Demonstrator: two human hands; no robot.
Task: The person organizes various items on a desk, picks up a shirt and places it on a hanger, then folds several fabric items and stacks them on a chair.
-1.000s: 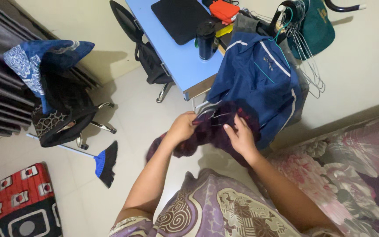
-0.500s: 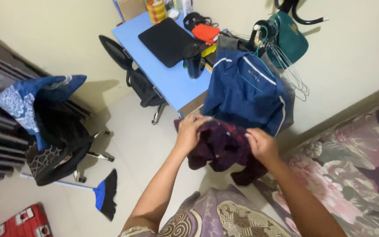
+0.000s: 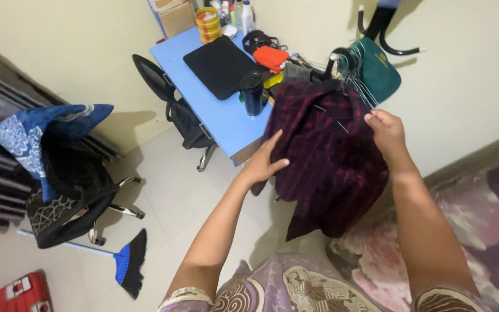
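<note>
raised since before: dark red shirt (image 3: 330, 156) hangs lengthwise, hem down.

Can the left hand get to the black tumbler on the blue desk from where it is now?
Probably yes: the left hand rests open on the dark red plaid shirt, just below the black tumbler near the blue desk edge, with nothing between.

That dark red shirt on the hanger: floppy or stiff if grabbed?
Likely floppy: the shirt drapes in folds and its hem hangs unevenly. Probably light, since the right hand holds its top by the fingertips alone. It would likely swing or slide if pushed; the left hand rests flat against its side.
</note>
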